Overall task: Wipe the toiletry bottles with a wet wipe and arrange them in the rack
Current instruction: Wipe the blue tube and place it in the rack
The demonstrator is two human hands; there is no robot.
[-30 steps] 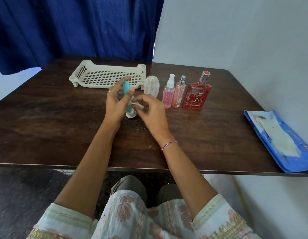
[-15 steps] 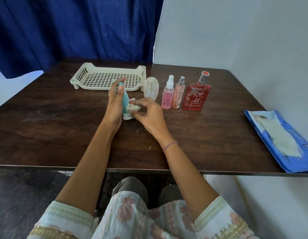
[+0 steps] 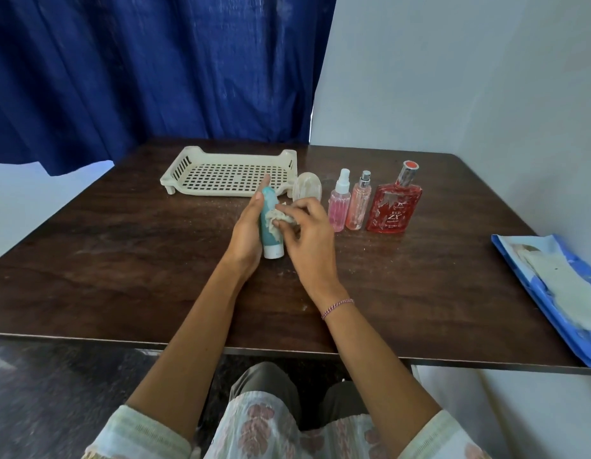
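**Wiping stage.** The left hand [image 3: 246, 228] grips the teal tube [image 3: 270, 236] (upright, white cap end down on the table [image 3: 121, 260]), with its fingers together along the far side. The right hand [image 3: 309, 236] has its fingertips clamped on a crumpled wipe [image 3: 280, 217], pressing it against the tube. Behind the hands lies the rack [image 3: 227, 173]. To its right, in a row, are an oval bottle [image 3: 307, 190], a pink spray [image 3: 339, 207], a peach spray [image 3: 358, 208] and a red bottle [image 3: 395, 207]. The wipe pack [image 3: 552, 286] lies at the table's right edge.

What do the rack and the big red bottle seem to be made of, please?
The rack looks like matt cream moulded plastic: grid floor, slotted walls. The red bottle looks like glossy clear glass, possibly hard plastic, tinted by red liquid; its neck looks silvery metal.
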